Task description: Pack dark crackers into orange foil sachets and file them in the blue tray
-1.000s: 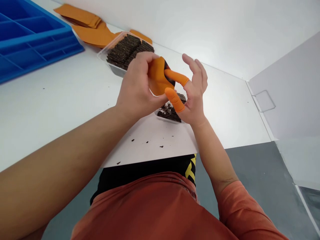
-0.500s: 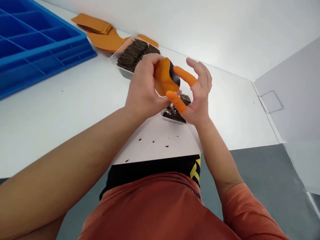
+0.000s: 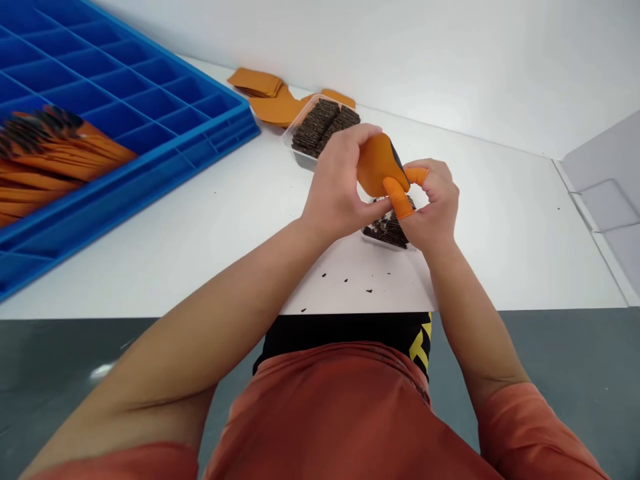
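Observation:
My left hand (image 3: 339,183) is curled around an orange pouch (image 3: 376,165) with a dark edge, held above the table. Orange finger cots cover the thumb and index finger of my right hand (image 3: 431,203), which pinch the pouch's right side. Below the hands sits a small clear container of thin dark pieces (image 3: 387,232), partly hidden by my fingers. Behind my left hand stands a larger clear container (image 3: 305,159), packed with upright dark, flat pieces (image 3: 320,127) in rows.
On the left a blue divided tray (image 3: 200,143) holds many orange pouches with dark ends (image 3: 65,153). Flat orange pouches (image 3: 277,103) lie stacked near the wall. Dark crumbs (image 3: 369,291) dot the white table (image 3: 240,227). A wire handle (image 3: 607,203) is at the right.
My right thumb and index finger have closed from an open spread onto the pouch's right side. The view has turned left, bringing the filled tray section into sight.

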Action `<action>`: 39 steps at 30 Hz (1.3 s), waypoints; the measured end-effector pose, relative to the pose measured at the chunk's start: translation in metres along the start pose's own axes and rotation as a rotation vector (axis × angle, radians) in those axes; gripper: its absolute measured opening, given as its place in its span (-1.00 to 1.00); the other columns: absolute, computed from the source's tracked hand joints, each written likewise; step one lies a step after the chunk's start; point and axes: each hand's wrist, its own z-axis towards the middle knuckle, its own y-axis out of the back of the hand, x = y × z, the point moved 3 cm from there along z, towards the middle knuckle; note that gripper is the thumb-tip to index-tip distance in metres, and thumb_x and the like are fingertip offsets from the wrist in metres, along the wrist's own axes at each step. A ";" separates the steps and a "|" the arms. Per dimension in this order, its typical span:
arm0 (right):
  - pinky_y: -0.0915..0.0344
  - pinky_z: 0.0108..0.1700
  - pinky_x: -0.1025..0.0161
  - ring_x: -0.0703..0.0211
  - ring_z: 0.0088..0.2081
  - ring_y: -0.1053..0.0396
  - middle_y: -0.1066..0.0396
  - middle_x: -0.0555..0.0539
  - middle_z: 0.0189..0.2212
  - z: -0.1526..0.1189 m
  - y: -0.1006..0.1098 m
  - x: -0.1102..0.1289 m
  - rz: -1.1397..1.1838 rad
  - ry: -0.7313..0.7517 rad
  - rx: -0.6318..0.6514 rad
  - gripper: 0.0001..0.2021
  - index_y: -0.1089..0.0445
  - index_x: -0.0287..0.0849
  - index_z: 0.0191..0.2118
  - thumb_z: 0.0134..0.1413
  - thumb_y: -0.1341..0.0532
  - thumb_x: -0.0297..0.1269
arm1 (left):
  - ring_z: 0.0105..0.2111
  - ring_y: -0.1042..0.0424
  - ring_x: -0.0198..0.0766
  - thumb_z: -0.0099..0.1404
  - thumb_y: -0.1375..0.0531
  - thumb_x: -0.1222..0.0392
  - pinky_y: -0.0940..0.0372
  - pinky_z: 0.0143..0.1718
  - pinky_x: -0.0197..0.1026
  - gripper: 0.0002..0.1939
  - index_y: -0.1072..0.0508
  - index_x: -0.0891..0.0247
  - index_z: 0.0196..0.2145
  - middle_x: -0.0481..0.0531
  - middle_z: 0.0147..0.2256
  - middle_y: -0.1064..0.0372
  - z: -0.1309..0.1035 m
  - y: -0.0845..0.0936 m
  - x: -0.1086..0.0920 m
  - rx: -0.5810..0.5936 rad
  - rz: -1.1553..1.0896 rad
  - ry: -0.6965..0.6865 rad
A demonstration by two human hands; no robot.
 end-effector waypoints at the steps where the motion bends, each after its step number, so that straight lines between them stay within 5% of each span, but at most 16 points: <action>1: -0.47 0.00 -0.05 0.03 -0.12 -0.56 -0.66 -0.03 -0.21 0.000 0.001 -0.001 -0.015 -0.005 0.000 -0.81 -0.51 -0.03 -0.24 0.44 -0.31 -0.11 | 0.34 -0.44 0.15 0.34 -0.43 -0.01 -0.42 0.37 0.27 -0.20 -0.15 -0.05 0.38 0.18 0.32 -0.40 0.002 0.003 -0.002 0.006 0.018 -0.017; 6: -0.44 0.00 -0.09 0.00 -0.13 -0.56 -0.66 -0.02 -0.23 0.000 0.003 -0.003 -0.029 -0.027 0.009 -0.91 -0.58 0.00 -0.24 0.31 -0.39 -0.17 | 0.31 -0.49 0.11 0.45 -0.29 0.12 -0.41 0.36 0.32 -0.44 -0.31 -0.06 0.35 0.09 0.28 -0.51 0.011 0.015 -0.009 0.131 0.107 -0.169; 11: -0.45 -0.04 -0.04 0.03 -0.18 -0.56 -0.66 0.01 -0.28 0.000 0.002 0.001 0.005 -0.001 -0.010 -0.90 -0.61 0.00 -0.28 0.23 -0.49 -0.19 | -0.08 -0.62 0.00 0.52 -0.19 0.18 -0.48 -0.03 0.14 -0.80 -0.58 0.02 0.00 -0.02 -0.11 -0.64 0.012 0.020 -0.006 0.271 0.211 -0.260; 15: -0.46 0.08 -0.10 -0.04 -0.07 -0.59 -0.68 -0.05 -0.17 -0.001 0.000 0.003 -0.015 -0.048 0.070 -0.78 -0.65 0.01 -0.13 0.31 -0.45 0.02 | -0.08 -0.59 -0.05 0.60 -0.12 0.08 -0.43 0.00 0.05 -0.74 -0.62 0.13 -0.09 0.02 -0.17 -0.61 0.025 0.045 -0.020 0.439 0.337 -0.209; 19: -0.43 0.16 -0.18 -0.13 0.00 -0.58 -0.66 -0.13 -0.09 -0.003 0.000 0.004 0.002 -0.086 0.118 -0.67 -0.64 -0.01 0.03 0.39 -0.36 0.10 | 0.01 -0.52 -0.10 0.56 -0.16 0.02 -0.43 0.09 -0.06 -0.69 -0.64 0.21 0.00 0.06 -0.03 -0.61 0.054 0.110 -0.013 0.566 0.700 0.128; 22: -0.41 0.18 -0.23 -0.19 0.01 -0.57 -0.65 -0.15 -0.06 -0.003 -0.001 0.006 0.007 -0.112 0.180 -0.76 -0.63 0.03 0.02 0.43 -0.31 -0.02 | 0.02 -0.47 -0.06 0.55 -0.16 -0.21 -0.41 0.26 0.07 -0.48 -0.58 0.26 0.15 0.01 -0.02 -0.54 0.070 0.176 0.031 0.703 0.974 0.444; 25: -0.40 0.17 -0.24 -0.18 -0.02 -0.56 -0.65 -0.13 -0.06 -0.005 -0.002 0.010 0.025 -0.115 0.232 -0.77 -0.64 0.05 0.03 0.42 -0.30 -0.06 | -0.14 -0.46 -0.12 0.55 -0.13 -0.06 -0.48 0.18 0.13 -0.54 -0.52 0.31 0.18 0.04 -0.13 -0.47 0.068 0.229 0.080 0.893 1.054 0.524; 27: -0.39 0.16 -0.21 -0.15 -0.03 -0.56 -0.65 -0.12 -0.06 -0.006 -0.003 0.013 0.044 -0.098 0.242 -0.77 -0.64 0.04 0.03 0.40 -0.32 -0.06 | -0.08 -0.50 -0.07 0.54 -0.11 0.02 -0.48 0.20 0.14 -0.50 -0.45 0.29 0.31 0.09 -0.04 -0.50 0.059 0.251 0.102 0.922 1.100 0.601; 30: -0.39 0.16 -0.19 -0.12 -0.04 -0.57 -0.66 -0.10 -0.07 -0.008 -0.004 0.013 0.056 -0.077 0.238 -0.77 -0.65 0.04 0.02 0.40 -0.32 -0.05 | 0.11 -0.53 0.07 0.51 -0.04 0.11 -0.44 0.29 0.17 -0.37 -0.32 0.22 0.47 0.14 0.19 -0.50 0.039 0.258 0.112 0.861 1.029 0.657; 33: -0.39 0.16 -0.18 -0.10 -0.04 -0.57 -0.66 -0.09 -0.06 -0.009 -0.006 0.009 0.061 -0.067 0.252 -0.77 -0.64 0.04 0.02 0.40 -0.31 -0.05 | 0.24 -0.48 0.08 0.44 0.00 0.18 -0.35 0.41 0.09 -0.41 -0.50 0.25 0.33 0.11 0.29 -0.47 0.022 0.247 0.111 0.859 0.861 0.700; 39: -0.38 0.13 -0.13 -0.08 -0.05 -0.57 -0.68 -0.10 -0.06 -0.010 -0.009 0.008 0.102 -0.044 0.301 -0.77 -0.66 -0.01 0.00 0.38 -0.32 -0.08 | 0.18 -0.50 0.08 0.56 0.11 -0.12 -0.34 0.43 0.15 -0.36 -0.54 0.24 0.28 0.12 0.19 -0.53 0.016 0.241 0.111 0.822 0.797 0.818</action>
